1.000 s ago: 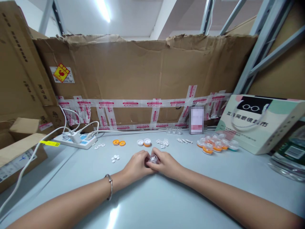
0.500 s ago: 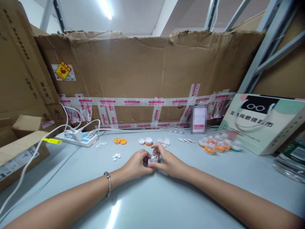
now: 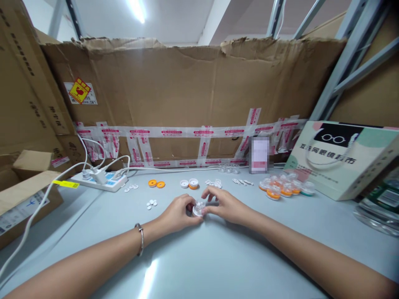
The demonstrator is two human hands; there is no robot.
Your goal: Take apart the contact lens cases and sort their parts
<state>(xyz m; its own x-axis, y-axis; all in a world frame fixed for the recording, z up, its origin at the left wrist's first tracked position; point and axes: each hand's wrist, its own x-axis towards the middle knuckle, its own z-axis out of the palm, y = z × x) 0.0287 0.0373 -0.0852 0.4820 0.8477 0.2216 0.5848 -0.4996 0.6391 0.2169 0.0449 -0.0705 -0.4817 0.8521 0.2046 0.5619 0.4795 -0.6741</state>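
Observation:
A small round case (image 3: 198, 209) with a clear domed top and a white base sits low over the grey table between my hands. My left hand (image 3: 178, 211) is closed around its left side, thumb in front and fingers behind. On its right side is my right hand (image 3: 223, 204), with the thumb tip at the case's edge and the index finger arched away above it. A gap shows between that thumb and finger. Beyond my hands lie white rings (image 3: 184, 183), a white-and-orange ring stack (image 3: 193, 184) and small white patterned pieces (image 3: 213, 183).
Orange discs (image 3: 156, 183) and white buttons (image 3: 152, 203) lie to the left, near a power strip (image 3: 99, 180). Several clear-topped orange and teal cases (image 3: 282, 186) cluster at right, before a paper bag (image 3: 336, 162). A cardboard sheet (image 3: 174, 91) stands behind.
My right hand has loosened around the case, its fingers drawing slightly up and away. The case has tilted and shows more of its white base. My left hand keeps its hold.

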